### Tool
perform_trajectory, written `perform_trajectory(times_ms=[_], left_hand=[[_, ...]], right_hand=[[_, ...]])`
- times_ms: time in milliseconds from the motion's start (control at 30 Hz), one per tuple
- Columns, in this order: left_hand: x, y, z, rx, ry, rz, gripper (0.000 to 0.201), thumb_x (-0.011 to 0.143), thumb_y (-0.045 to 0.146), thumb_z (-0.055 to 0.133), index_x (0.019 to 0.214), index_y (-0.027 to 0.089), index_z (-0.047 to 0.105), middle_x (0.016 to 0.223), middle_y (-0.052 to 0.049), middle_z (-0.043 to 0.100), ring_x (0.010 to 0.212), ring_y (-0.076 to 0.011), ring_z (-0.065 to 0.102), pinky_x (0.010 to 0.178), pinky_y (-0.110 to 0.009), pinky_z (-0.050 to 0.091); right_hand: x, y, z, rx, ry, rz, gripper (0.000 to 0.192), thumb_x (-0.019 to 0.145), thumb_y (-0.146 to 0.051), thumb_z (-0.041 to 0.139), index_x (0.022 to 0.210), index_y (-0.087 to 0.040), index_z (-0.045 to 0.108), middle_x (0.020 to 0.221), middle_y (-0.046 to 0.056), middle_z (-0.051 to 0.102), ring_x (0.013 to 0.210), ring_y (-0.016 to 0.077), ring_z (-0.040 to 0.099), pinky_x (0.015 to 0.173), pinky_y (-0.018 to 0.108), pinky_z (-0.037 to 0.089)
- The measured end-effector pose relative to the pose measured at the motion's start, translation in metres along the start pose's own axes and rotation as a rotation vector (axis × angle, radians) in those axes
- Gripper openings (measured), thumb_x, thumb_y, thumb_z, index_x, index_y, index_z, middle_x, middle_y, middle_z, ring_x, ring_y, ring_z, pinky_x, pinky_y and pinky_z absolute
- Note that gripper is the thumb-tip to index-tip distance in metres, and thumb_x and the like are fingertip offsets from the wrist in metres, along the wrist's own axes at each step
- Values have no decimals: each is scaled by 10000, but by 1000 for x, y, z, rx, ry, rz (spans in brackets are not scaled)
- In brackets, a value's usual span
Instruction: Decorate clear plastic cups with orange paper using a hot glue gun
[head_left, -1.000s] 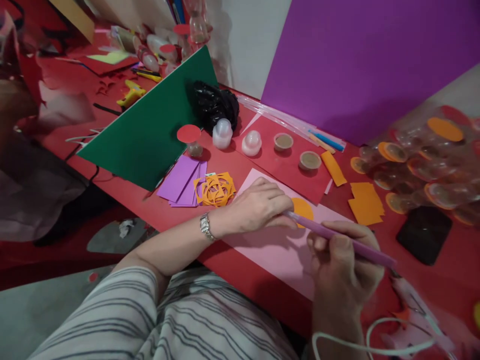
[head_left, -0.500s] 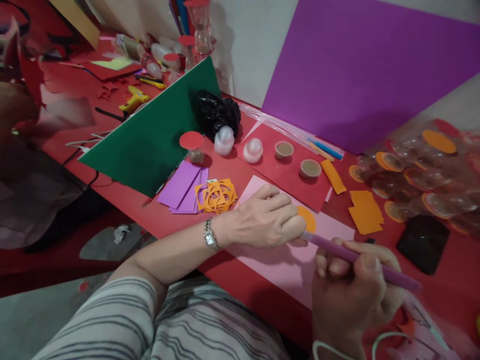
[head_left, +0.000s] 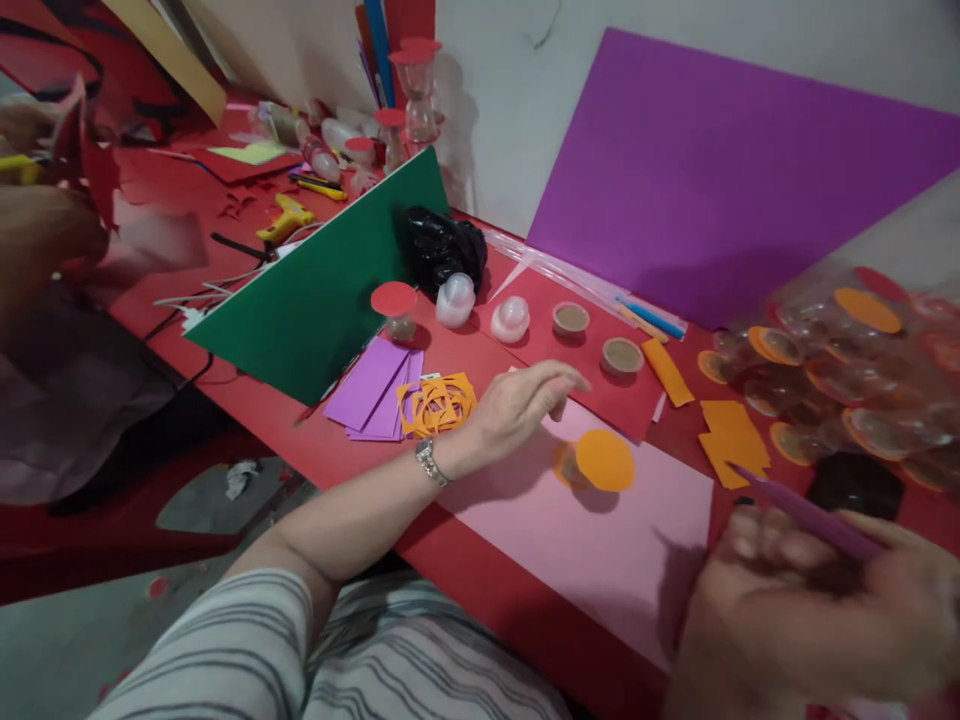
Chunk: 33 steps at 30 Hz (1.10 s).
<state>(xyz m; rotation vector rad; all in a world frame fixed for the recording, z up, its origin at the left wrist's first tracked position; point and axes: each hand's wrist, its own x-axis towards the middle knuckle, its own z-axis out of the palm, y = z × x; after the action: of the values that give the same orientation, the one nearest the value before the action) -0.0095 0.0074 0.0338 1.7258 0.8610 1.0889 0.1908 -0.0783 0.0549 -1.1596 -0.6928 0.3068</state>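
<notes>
My left hand (head_left: 525,400), wearing a metal wristwatch, hovers over the pink sheet (head_left: 637,560). Its fingers are loosely bent, with nothing in them. Just right of it, apart from the fingers, a small cup piece topped by an orange disc (head_left: 605,460) stands on the sheet; the disc hides most of its body. At lower right my right hand (head_left: 817,590), blurred, is closed around a slim purple pen-like tool (head_left: 810,512), whose narrow end points left toward the orange paper pieces (head_left: 733,440).
A green board (head_left: 337,280) leans at left, by purple cards (head_left: 375,390) and orange offcuts (head_left: 439,402). Behind stand clear cups (head_left: 455,300), two sand-filled cups (head_left: 621,357) and a black bag (head_left: 446,245). Cup pieces (head_left: 847,370) pile up at right. Another person's hand (head_left: 45,220) is at far left.
My left hand has let go of the orange-topped piece and drawn back up and left. My right hand has moved right and down, taking the purple tool away from it.
</notes>
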Motion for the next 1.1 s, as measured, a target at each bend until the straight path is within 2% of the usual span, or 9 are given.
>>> perform_trajectory(times_ms=[100, 200, 300, 433, 500, 600, 733, 933, 1100], left_hand=[[-3, -7, 11, -367, 52, -272, 238, 1023, 330, 398, 968, 178, 572, 753, 11, 582, 688, -114, 550, 694, -250, 430], [-4, -18, 17, -531, 54, -502, 53, 918, 205, 473, 950, 187, 512, 784, 29, 566, 652, -89, 524, 664, -231, 422], [-4, -29, 19, -466, -57, -613, 255, 793, 106, 553, 1021, 202, 490, 781, 56, 523, 646, -86, 506, 647, -228, 417], [-8, -32, 22, -188, -296, -466, 320, 753, 104, 669, 1034, 206, 555, 799, 55, 498, 710, -100, 492, 682, -240, 415], [-10, -29, 26, -36, -334, -363, 313, 742, 162, 760, 1006, 192, 593, 855, 29, 534, 762, -117, 499, 714, -252, 419], [-12, -26, 37, 63, -344, -251, 341, 756, 275, 826, 1001, 178, 611, 963, -27, 585, 860, -160, 536, 770, -277, 444], [-13, -28, 49, 86, -380, -221, 382, 752, 358, 857, 970, 183, 597, 959, -44, 574, 897, -189, 546, 759, -279, 461], [-17, -32, 52, 124, -461, -178, 243, 849, 212, 739, 1033, 175, 584, 1035, -67, 544, 919, -177, 552, 772, -264, 489], [-19, -30, 52, 143, -511, -191, 352, 845, 304, 772, 1114, 181, 581, 1092, -73, 548, 961, -183, 578, 775, -267, 510]], right_hand=[[-11, 15, 5, -2, -4, 47, 136, 687, -268, 557, 707, -164, 642, 454, -50, 512, 348, 115, 452, 357, 253, 394], [-19, 23, 5, -33, -95, 140, 161, 749, -299, 640, 799, -152, 683, 511, -42, 583, 409, 122, 541, 420, 254, 475], [-22, 25, 4, -93, -112, 199, 183, 726, -261, 748, 861, -147, 700, 570, -38, 637, 465, 108, 590, 495, 238, 524], [-24, 28, 4, -162, -84, 153, 162, 725, -243, 741, 841, -153, 673, 556, -50, 630, 438, 106, 571, 463, 233, 507], [-26, 32, 2, -215, -89, 97, 135, 754, -249, 713, 842, -160, 661, 564, -53, 629, 441, 109, 572, 460, 238, 504], [-28, 37, -3, -254, -170, -21, 139, 835, -290, 672, 877, -158, 675, 612, -35, 648, 475, 117, 595, 479, 252, 509], [-32, 37, -10, -284, -332, -90, 156, 908, -283, 642, 917, -148, 720, 661, -6, 672, 509, 116, 608, 495, 248, 501], [-32, 36, -14, -348, -487, -221, 134, 854, -184, 726, 986, -164, 731, 847, 32, 734, 642, 130, 683, 543, 222, 532], [-32, 37, -10, -281, -561, -305, 187, 836, -101, 717, 1002, -185, 703, 817, 9, 716, 662, 132, 676, 560, 227, 524]])
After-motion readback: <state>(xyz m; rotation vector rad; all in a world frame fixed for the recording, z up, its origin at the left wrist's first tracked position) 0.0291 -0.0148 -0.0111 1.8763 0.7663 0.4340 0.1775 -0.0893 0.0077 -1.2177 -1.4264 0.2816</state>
